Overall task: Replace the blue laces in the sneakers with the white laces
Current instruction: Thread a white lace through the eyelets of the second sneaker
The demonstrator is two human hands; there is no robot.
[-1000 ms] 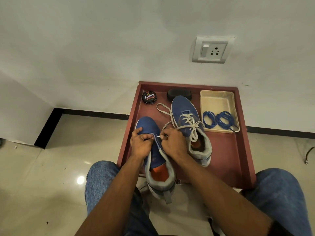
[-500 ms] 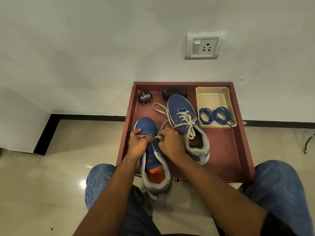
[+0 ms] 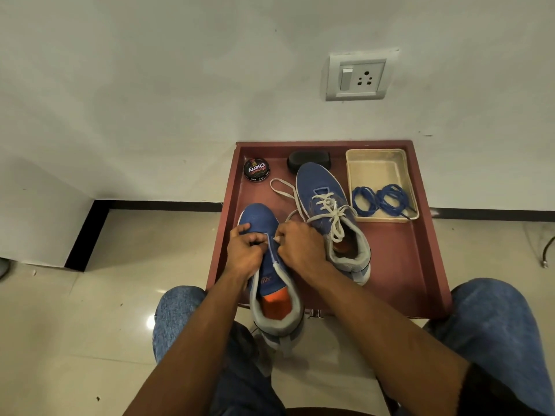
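Note:
Two blue sneakers rest on a maroon tray [image 3: 402, 265]. The right sneaker [image 3: 327, 205] carries a white lace through its eyelets. The near sneaker [image 3: 261, 223], with an orange insole, has no lace along its upper eyelets. My left hand [image 3: 244, 250] grips the near sneaker's left eyelet flap. My right hand [image 3: 300, 244] pinches the tip of a white lace [image 3: 280, 190] at the lowest eyelets; the lace loops back across the tray. Two coiled blue laces [image 3: 380, 199] lie in a cream dish [image 3: 375, 163].
A round black shoe-polish tin [image 3: 256, 169] and a black brush [image 3: 309, 161] sit at the tray's back edge. A wall with a switch socket [image 3: 359, 76] stands right behind the tray. My knees in jeans flank the tray on a glossy tile floor.
The camera view shifted slightly. Both hands stay at the near sneaker's lowest eyelets, with the right hand working the lace tip there.

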